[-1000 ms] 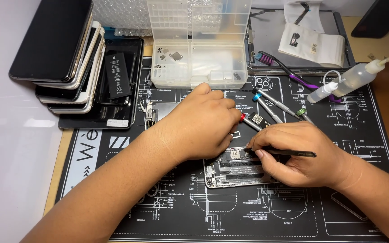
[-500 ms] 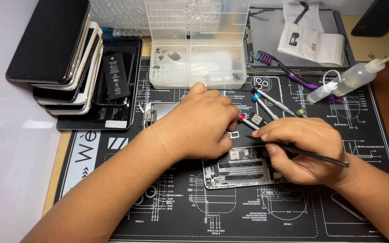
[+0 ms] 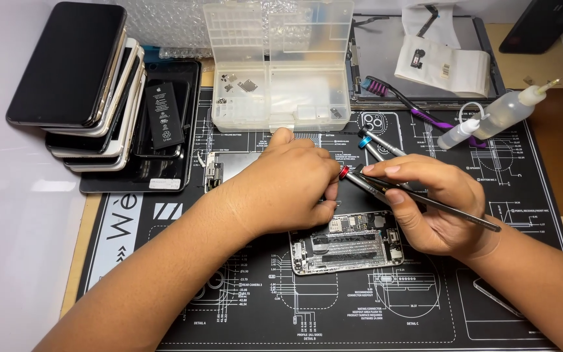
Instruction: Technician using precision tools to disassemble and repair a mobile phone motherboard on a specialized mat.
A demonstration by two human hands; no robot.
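One opened phone chassis (image 3: pixel 346 242) lies on the black repair mat (image 3: pixel 490 287), its boards and connectors bare, below and between the two hands; one stack of phones (image 3: pixel 73 85), about five deep as far as I can count, leans at the far left, and beside it one dark phone back (image 3: pixel 164 140) carries a single black battery; one red-capped screwdriver (image 3: pixel 354 179) lies under the fingers, and at least one blue-capped screwdriver (image 3: pixel 376 142) rests just behind it; one purple brush (image 3: pixel 399 101) and one squeeze bottle (image 3: pixel 496 116) sit at the far right.

The left hand (image 3: pixel 288 186) is curled palm down, fingertips pinched close at the top edge of the chassis; whether anything sits in the pinch I cannot tell. The right hand (image 3: pixel 434 205) is closed narrowly around a thin dark tool (image 3: pixel 451 210), held like a pen, its rear end jutting out to the right and its tip hidden between the hands.

One clear plastic parts box (image 3: pixel 278 65) stands open beyond the hands; small screws and metal plates lie scattered in its left compartments, and a few more bits sit in a right one.
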